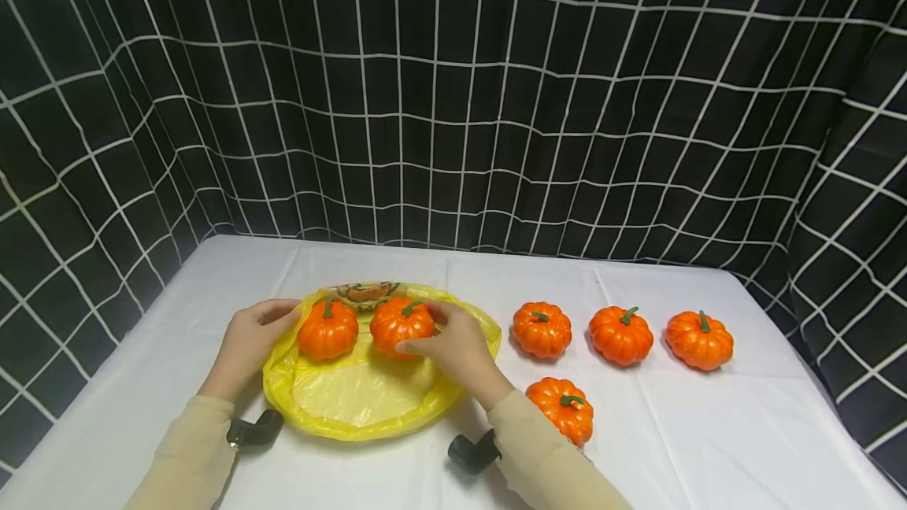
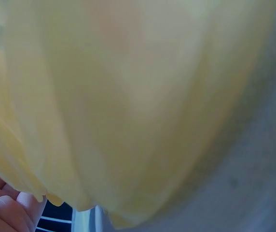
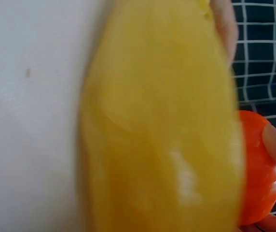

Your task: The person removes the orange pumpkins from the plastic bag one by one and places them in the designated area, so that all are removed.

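- Grip, right hand [image 1: 460, 346]: pinched green-stemmed pumpkin [image 1: 398, 327] within open yellow plastic bag [image 1: 354, 429].
- Left hand [image 1: 249, 343] met bag's edge; grip couldn't be told.
- Low release seemed gentlest.

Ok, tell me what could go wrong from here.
The yellow bag's soft rim might fold inward and snag the right grip as it pulls out. The pumpkin in that grip could slip and knock the one at the bag's left side. The right sleeve looks close to the nearest loose pumpkin and might nudge it.
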{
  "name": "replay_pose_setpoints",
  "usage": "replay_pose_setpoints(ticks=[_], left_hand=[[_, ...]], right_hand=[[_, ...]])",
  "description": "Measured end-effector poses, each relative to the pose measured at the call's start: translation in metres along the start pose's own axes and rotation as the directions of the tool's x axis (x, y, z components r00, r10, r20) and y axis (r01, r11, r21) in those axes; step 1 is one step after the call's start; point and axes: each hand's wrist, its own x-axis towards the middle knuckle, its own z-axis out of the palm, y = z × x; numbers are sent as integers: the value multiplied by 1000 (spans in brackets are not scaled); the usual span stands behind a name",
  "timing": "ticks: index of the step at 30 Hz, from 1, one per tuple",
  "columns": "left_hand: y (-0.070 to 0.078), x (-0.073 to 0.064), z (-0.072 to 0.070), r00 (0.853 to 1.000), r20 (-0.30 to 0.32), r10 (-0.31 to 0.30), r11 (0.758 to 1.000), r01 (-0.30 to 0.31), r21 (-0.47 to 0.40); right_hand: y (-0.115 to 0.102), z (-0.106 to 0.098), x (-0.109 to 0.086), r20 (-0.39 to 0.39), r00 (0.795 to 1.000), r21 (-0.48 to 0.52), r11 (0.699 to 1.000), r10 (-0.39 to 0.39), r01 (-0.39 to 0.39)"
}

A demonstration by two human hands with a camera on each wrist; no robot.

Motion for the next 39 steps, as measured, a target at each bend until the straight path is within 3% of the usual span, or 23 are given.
replay_pose_setpoints(ticks=[10, 19, 28, 39], left_hand=[[0, -1, 2, 1000, 5, -2, 1000, 2, -11], [2, -1, 3, 1000, 12, -1, 1000, 1, -12], [2, -2, 1, 1000, -8, 18, 1000, -18, 13], [-1, 0, 1, 1000, 0, -2, 1000, 2, 12]], right_hand=[[-14, -31, -24, -29, 1000, 14, 1000, -13, 13], [-16, -52, -42, -27, 1000, 107, 994, -12, 15], [-14, -77, -52, -20, 1000, 96, 995, 7, -5], [-4, -103, -64, -39, 999, 65, 998, 29, -27]])
